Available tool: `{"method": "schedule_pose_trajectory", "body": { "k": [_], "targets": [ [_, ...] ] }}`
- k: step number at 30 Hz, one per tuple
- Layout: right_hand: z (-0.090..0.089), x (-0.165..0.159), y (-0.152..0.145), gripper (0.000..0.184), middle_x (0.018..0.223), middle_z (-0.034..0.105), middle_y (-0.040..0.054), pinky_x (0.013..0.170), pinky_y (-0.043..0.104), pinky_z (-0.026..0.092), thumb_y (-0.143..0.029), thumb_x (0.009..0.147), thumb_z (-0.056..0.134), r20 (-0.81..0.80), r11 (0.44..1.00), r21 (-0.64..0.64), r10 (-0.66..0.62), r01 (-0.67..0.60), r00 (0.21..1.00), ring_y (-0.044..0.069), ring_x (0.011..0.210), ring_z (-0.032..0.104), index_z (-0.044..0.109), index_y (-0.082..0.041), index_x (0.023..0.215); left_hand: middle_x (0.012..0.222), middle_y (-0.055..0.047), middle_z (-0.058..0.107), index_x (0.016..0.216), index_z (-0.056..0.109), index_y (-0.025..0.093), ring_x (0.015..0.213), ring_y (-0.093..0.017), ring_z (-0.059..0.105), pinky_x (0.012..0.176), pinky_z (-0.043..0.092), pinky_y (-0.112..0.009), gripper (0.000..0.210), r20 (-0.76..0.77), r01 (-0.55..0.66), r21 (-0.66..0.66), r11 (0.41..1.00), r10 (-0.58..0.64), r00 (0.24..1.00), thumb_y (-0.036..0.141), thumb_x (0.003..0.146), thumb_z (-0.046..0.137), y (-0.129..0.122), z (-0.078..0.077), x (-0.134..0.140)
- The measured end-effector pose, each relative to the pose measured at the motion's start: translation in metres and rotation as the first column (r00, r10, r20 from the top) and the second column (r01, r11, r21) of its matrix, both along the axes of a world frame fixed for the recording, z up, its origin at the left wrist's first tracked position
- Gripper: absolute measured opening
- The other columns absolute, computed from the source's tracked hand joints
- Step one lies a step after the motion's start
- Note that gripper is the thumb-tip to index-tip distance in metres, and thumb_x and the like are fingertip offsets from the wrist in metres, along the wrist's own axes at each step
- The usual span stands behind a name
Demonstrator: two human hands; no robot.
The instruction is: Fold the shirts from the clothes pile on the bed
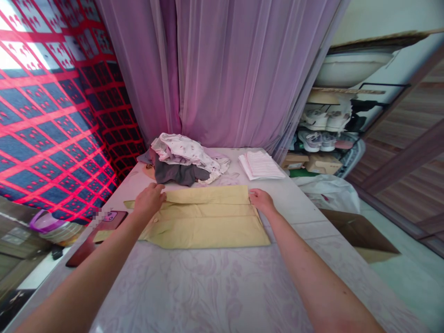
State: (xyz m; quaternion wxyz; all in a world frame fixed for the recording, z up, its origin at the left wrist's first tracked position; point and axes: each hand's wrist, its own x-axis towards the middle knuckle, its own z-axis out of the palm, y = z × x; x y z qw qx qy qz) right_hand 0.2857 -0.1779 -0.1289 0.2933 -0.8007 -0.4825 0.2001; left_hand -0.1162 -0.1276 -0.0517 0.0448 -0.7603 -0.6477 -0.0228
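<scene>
A pale yellow garment (208, 229) lies flat on the table, its far part folded over into a band. A small button shows near its left side, and a narrow strip of the cloth sticks out beyond my left wrist. My left hand (150, 200) is closed at the garment's far left edge, fingertips pinching the fabric. At the far right corner, my right hand (261, 200) pinches the cloth between thumb and fingers. Both forearms reach in from the near side, the left one crossing over part of the garment's left end.
Rumpled clothes (180, 162) are heaped behind the garment. A folded white striped cloth (260, 165) lies at the table's back right. A phone (117, 219) rests by the left edge of the patterned table (208, 286). An open cardboard box (357, 231) and a shoe rack stand right.
</scene>
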Motion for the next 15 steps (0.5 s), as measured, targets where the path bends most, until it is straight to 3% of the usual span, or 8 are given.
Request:
{"method": "schedule_pose_trajectory", "body": {
  "k": [2, 8, 12, 15],
  "targets": [
    [-0.005, 0.003, 0.007, 0.031, 0.084, 0.072, 0.0031, 0.069, 0.024, 0.047, -0.028, 0.075, 0.056, -0.019, 0.999, -0.031, 0.011, -0.011, 1.0, 0.016, 0.074, 0.066, 0.069, -0.02, 0.103, 0.111, -0.008, 0.066, 0.113, 0.062, 0.024, 0.097, -0.024, 0.062, 0.075, 0.046, -0.032, 0.038, 0.003, 0.011, -0.102, 0.995, -0.011, 1.0, 0.04, 0.089, 0.037, 0.004, -0.009, 0.0],
    [-0.008, 0.013, 0.02, 0.037, 0.071, 0.07, 0.0003, 0.065, 0.024, 0.048, -0.034, 0.069, 0.067, -0.098, 0.995, -0.064, 0.068, -0.074, 0.993, 0.015, 0.065, 0.064, 0.068, -0.018, 0.102, 0.115, -0.006, 0.068, 0.138, 0.042, 0.028, 0.103, -0.026, 0.063, 0.079, 0.046, -0.033, 0.062, 0.094, -0.052, -0.278, 0.959, 0.082, 0.992, 0.059, 0.085, 0.036, 0.012, -0.022, -0.006],
    [-0.008, 0.013, 0.026, 0.053, 0.078, 0.07, 0.0012, 0.064, 0.024, 0.048, -0.035, 0.069, 0.068, -0.128, 0.996, -0.031, 0.077, -0.081, 0.989, 0.015, 0.066, 0.063, 0.06, -0.017, 0.119, 0.116, -0.009, 0.067, 0.135, 0.048, 0.027, 0.106, -0.028, 0.061, 0.085, 0.045, -0.034, 0.069, 0.208, -0.077, -0.358, 0.931, 0.16, 0.965, 0.066, 0.079, 0.042, 0.024, -0.023, -0.008],
    [-0.009, 0.009, 0.029, 0.061, 0.082, 0.069, 0.0014, 0.064, 0.024, 0.047, -0.033, 0.071, 0.065, -0.148, 0.996, -0.002, 0.088, -0.089, 0.985, 0.014, 0.067, 0.062, 0.052, -0.017, 0.128, 0.101, -0.008, 0.071, 0.126, 0.058, 0.024, 0.093, -0.024, 0.065, 0.078, 0.046, -0.029, 0.065, 0.399, -0.039, -0.343, 0.938, 0.183, 0.898, 0.059, 0.071, 0.058, 0.032, -0.03, -0.007]
  ]
}}
